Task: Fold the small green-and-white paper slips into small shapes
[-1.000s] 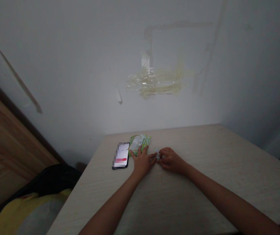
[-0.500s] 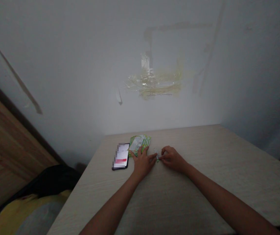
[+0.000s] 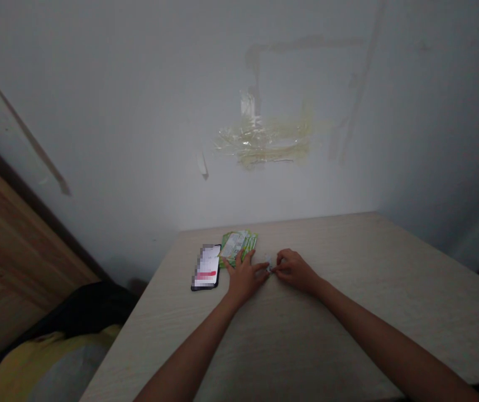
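Between the fingertips of both hands, low on the tabletop, is a small crumpled whitish piece (image 3: pixel 268 259), too small to name surely. My left hand (image 3: pixel 244 279) has its thumb and index finger closing on this piece. Its other fingers are spread towards a pile of green-and-white packets (image 3: pixel 236 244), reaching the pile's near edge. From the right, my right hand (image 3: pixel 293 269) pinches the same small piece, fingers curled in. The fingertips of the two hands nearly meet there.
Left of the packets lies a phone (image 3: pixel 206 268) with a lit, partly blurred screen. The light wooden table (image 3: pixel 348 335) meets a grey wall (image 3: pixel 139 111) with peeling tape (image 3: pixel 260 139). A wooden panel (image 3: pixel 5 240) and yellow-grey cloth (image 3: pixel 51 363) are at the left.
The small piece has shifted slightly between the fingertips, and its greenish lower bit no longer shows. Both hands stay almost in the same place.
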A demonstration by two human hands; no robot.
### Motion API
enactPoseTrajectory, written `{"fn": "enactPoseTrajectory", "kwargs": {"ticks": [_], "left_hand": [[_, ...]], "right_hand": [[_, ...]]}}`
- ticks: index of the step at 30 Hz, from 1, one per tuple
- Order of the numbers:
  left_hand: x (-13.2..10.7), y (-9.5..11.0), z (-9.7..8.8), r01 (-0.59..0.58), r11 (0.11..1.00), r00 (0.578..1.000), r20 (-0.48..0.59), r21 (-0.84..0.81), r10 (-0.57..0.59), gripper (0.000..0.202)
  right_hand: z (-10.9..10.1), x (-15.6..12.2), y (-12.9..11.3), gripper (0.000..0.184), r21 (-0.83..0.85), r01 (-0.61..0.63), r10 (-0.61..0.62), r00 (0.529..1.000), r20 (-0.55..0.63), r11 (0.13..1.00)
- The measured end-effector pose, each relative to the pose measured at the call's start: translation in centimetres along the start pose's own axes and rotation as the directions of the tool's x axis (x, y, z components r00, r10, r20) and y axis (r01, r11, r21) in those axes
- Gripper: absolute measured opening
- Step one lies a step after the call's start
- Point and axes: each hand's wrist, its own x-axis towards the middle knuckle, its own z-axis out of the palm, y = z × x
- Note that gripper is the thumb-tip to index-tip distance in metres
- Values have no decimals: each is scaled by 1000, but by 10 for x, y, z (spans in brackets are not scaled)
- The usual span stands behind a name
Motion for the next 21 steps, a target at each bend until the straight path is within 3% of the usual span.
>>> {"fn": "enactPoseTrajectory", "kwargs": {"ticks": [5,21], "left_hand": [[0,1,1,23,999,1000,-7,28,-23,38],[2,-2,1,13,1000,1000,24,9,-14,36]], "right_hand": [[3,0,1,13,-17,-13,13,1000,-11,1000],[9,3,2,20,-201,-125,125,992,-13,972]]}}
